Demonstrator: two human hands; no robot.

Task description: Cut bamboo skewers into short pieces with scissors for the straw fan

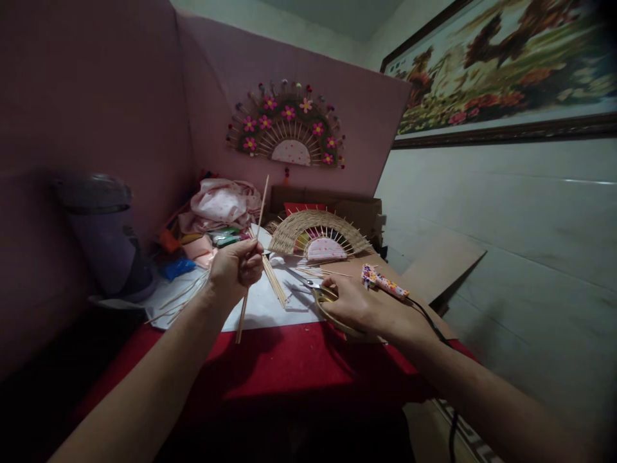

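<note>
My left hand (241,262) is closed around thin wooden sticks (263,204), held nearly upright so that they poke out above and below the fist. To the right, my right hand (347,301) grips a pair of scissors (308,281) by the handles, with the blades pointing left over white paper. Between the hands, a bundle of similar sticks (274,283) lies on the paper. Beyond them stands a half-round fan (299,233) woven from straw-coloured cord on stick ribs, with a pale dotted centre piece.
A patterned glue gun (384,281) with a black cord lies on cardboard at right. Pink dotted cloth (222,202) and small coloured packets (179,268) are heaped at left, beside a purple container (107,241). A flower-trimmed fan (289,128) hangs on the pink panel behind. Red cloth (299,366) covers the front.
</note>
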